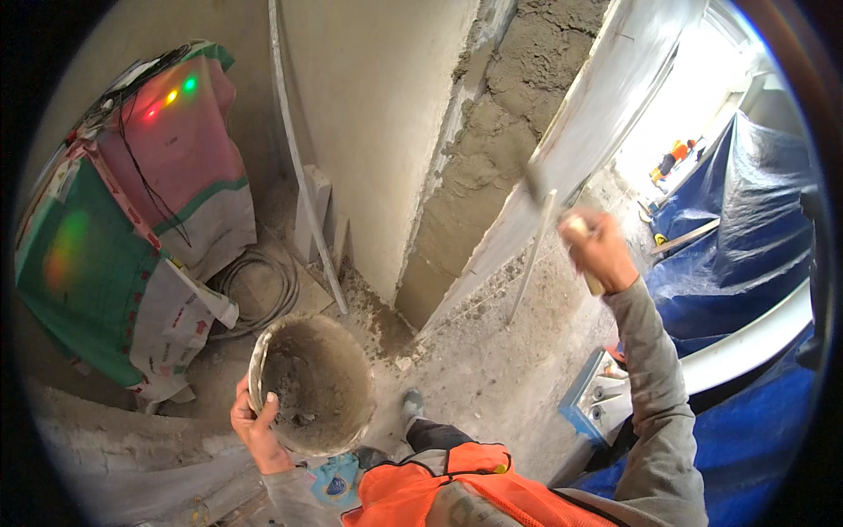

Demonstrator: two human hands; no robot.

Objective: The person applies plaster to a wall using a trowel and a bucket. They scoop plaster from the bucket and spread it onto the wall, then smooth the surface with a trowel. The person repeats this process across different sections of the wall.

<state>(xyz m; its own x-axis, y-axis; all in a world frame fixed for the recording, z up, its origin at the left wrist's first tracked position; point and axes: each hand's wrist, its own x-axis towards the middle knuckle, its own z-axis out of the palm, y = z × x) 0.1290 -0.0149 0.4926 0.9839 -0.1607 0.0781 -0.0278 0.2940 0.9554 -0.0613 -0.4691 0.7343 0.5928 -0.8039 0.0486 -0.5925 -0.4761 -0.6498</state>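
Mortar bucket [349, 364] sits in the lower left-centre of the frame, its mouth turned up toward the camera, with grey residue crusting the inner wall and dark leftover mix at the bottom. The left hand [256, 428] grips its left rim, thumb over the edge and fingers against the outside. Right of centre, the right hand [599, 250] is closed around the pale handle of a trowel [533, 184]; its grey blade is blurred, so whether it bears any mix cannot be told.

Wet mortar [479, 167] forms a rough band from the top of the frame down to the centre, between a smooth pale wall [373, 105] on its left and a whitish board [584, 110] on its right. Coiled hose [281, 285] lies on the floor left of centre, near green, pink and white sheeting [180, 154] at the upper left. Blue tarpaulin [746, 211] hangs along the right side, and a co-worker [674, 161] in orange shows at the upper right.
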